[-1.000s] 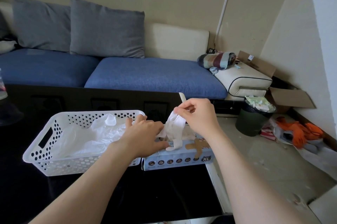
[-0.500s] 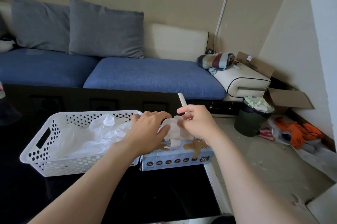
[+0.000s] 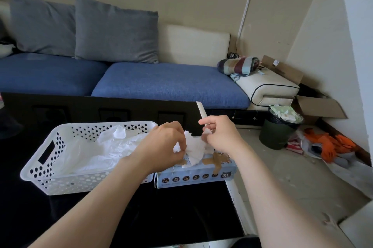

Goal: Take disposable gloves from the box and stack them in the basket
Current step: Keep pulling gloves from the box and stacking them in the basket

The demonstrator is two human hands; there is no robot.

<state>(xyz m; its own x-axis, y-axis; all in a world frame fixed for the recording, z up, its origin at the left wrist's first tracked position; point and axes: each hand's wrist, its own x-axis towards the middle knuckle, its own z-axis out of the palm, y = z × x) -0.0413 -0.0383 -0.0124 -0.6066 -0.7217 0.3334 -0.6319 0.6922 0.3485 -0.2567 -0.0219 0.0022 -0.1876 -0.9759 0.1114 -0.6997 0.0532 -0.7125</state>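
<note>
On the black surface (image 3: 181, 207) stand one white basket (image 3: 60, 183) and, just beside it on the right, one blue box (image 3: 193, 177). A pile of gloves (image 3: 96, 152) lies in the basket; I cannot count them. A second ago the right hand (image 3: 220, 136) alone held one glove (image 3: 194, 149) high. Now it is lower, and the left hand (image 3: 163, 142) pinches it too, both hands' fingers (image 3: 178, 136) closed on it above the box. It seems free of the box, not yet stacked.

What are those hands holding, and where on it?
One crumpled white glove over the box: left hand pinches its left edge, right hand its upper right end.
</note>
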